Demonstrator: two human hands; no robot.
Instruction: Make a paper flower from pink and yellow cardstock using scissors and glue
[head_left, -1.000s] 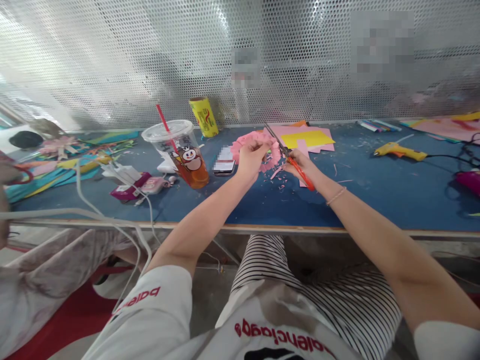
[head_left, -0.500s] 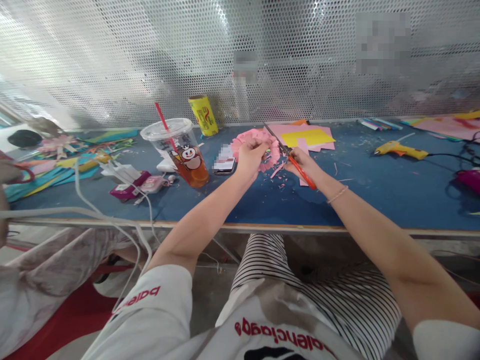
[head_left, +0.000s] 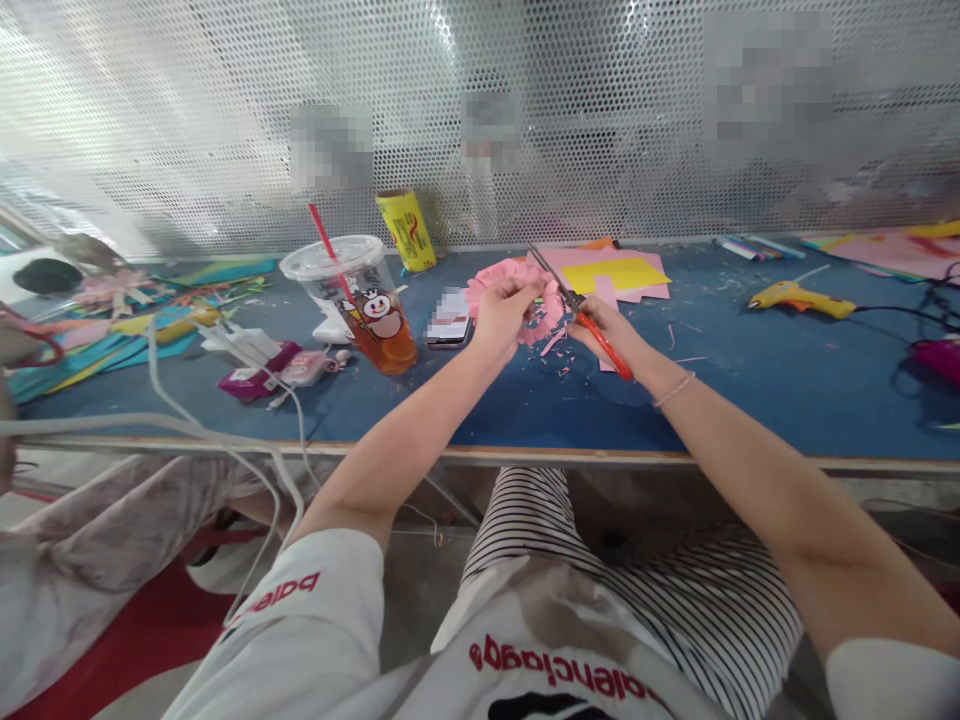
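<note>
1. Pinching the pink ruffled paper ring (head_left: 495, 273) between thumb and fingers, my left hand (head_left: 501, 318) sits at the middle of my clock face, with twelve towards the perforated metal wall (head_left: 600, 90).
2. My right hand (head_left: 609, 332), at about four o'clock from the ring, is closed round the orange-handled scissors (head_left: 606, 342). The blades point towards eleven, crossing the ring's right side; I can't tell how far open they are. My two hands are near each other but apart.
3. Pink paper scraps (head_left: 555, 343) lie on the blue tabletop (head_left: 525, 415) at about five o'clock.
4. At two o'clock I have a yellow paper sheet (head_left: 619, 276) on top of pink paper sheets (head_left: 654, 291); farther out in that direction lie the marker pens (head_left: 757, 250).
5. Well off at three is the yellow glue gun (head_left: 802, 299), its cord trailing to the right.
6. Just beside the ring, between eight and nine, lies my smartphone (head_left: 448, 330). Beyond it stands a clear plastic cup (head_left: 379, 325) of amber drink, its red straw (head_left: 324, 235) leaning.
7. At ten to eleven, the yellow cardboard tube (head_left: 407, 232) stands tilted near the wall.
</note>
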